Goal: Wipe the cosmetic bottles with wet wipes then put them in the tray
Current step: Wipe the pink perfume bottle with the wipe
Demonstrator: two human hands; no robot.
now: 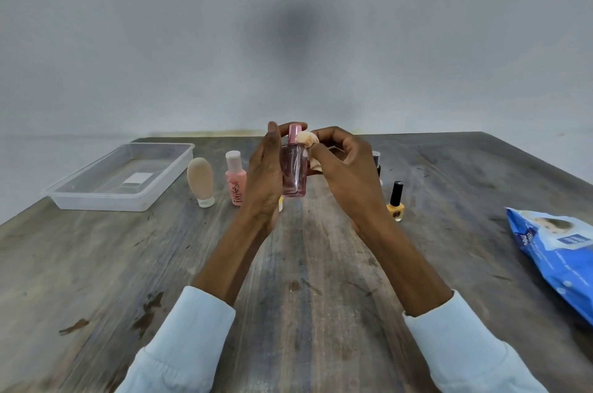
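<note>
My left hand grips a clear pink glass bottle upright above the table's middle. My right hand pinches a crumpled wet wipe and presses it against the bottle's pink cap and shoulder. The clear plastic tray stands at the far left with nothing but a white label in it. A beige tube and a pink bottle with a white cap stand between the tray and my left hand. An orange nail polish bottle stands right of my right hand.
A blue pack of wet wipes lies at the table's right edge. A dark-capped bottle is partly hidden behind my right hand, and a small white-and-yellow item peeks out below my left hand. A grey wall rises behind the wooden table.
</note>
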